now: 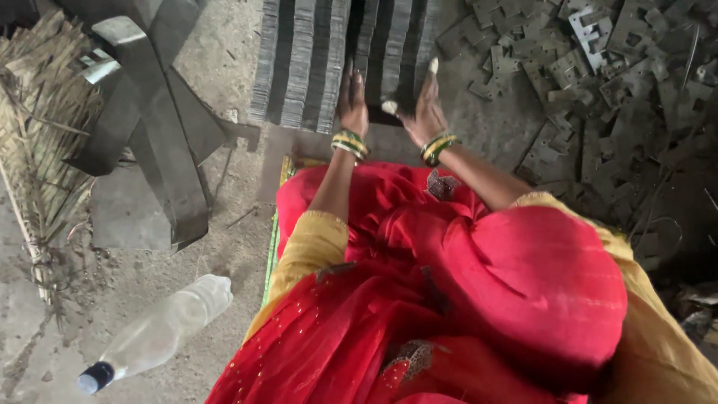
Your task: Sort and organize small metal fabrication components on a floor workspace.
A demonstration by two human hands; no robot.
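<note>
A dusty grey concrete floor is seen from above. Rows of thin grey metal plates, stood on edge and packed tight, are set on it at the top centre. A loose heap of flat stamped metal pieces is spread over the floor at the right. Dark angled steel sections are laid at the upper left, just beside a bundle of dry straw-like stalks at the left edge. A clear plastic bottle with a dark cap is lying on its side at the lower left.
</note>
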